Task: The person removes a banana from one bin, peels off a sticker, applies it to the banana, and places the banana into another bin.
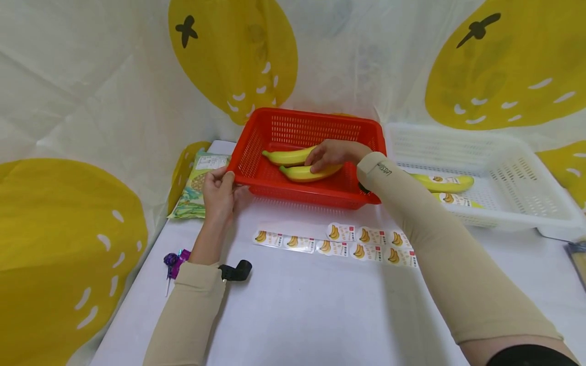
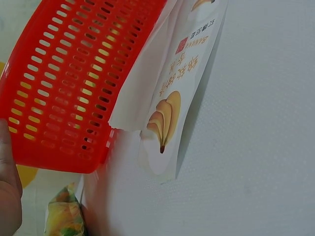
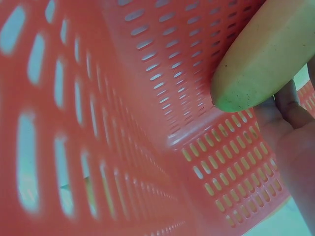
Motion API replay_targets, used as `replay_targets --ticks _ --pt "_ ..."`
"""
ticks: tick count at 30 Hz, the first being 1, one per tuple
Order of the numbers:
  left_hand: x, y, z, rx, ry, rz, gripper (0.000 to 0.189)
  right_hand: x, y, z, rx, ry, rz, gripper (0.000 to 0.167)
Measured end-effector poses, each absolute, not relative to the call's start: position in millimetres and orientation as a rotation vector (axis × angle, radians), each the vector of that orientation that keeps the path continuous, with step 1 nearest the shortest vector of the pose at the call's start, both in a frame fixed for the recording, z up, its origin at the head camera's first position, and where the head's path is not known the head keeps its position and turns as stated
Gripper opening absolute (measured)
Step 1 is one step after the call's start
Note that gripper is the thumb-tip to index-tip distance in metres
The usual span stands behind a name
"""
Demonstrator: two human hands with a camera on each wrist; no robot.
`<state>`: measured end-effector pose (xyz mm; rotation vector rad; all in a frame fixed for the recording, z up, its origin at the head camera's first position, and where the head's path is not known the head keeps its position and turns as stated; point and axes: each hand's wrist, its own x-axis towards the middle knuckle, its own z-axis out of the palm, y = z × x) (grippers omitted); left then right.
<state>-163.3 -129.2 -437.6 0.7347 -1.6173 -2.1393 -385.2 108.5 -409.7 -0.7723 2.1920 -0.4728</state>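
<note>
A red perforated basket [image 1: 316,192] stands at the back of the table with two yellow bananas inside. My left hand [image 1: 218,195] grips its front left corner, thumb over the rim; the left wrist view shows the hand's edge [image 2: 7,191] against the basket wall. Reaching in from the right, my right hand [image 1: 336,153] holds the nearer banana [image 1: 295,174] from above. The farther banana [image 1: 286,156] lies just behind it, partly covered by the fingers. In the right wrist view, fingers [image 3: 295,110] curl under the banana [image 3: 266,59].
To the right, a white basket [image 1: 508,222] holds labelled bananas [image 1: 460,184]. Banana sticker strips [image 1: 331,248] lie before the red basket. At left are a green snack bag [image 1: 185,195] and purple-wrapped lollipops [image 1: 172,260]. A patterned curtain [image 1: 329,61] hangs behind.
</note>
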Motion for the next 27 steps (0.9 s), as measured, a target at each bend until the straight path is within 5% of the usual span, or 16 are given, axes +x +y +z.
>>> replay_targets --ticks 27 --pt "-176 -131 -446 0.697 -1.581 -2.147 0.026 -378 120 -382 -0.800 2.238 -0.510 0.042"
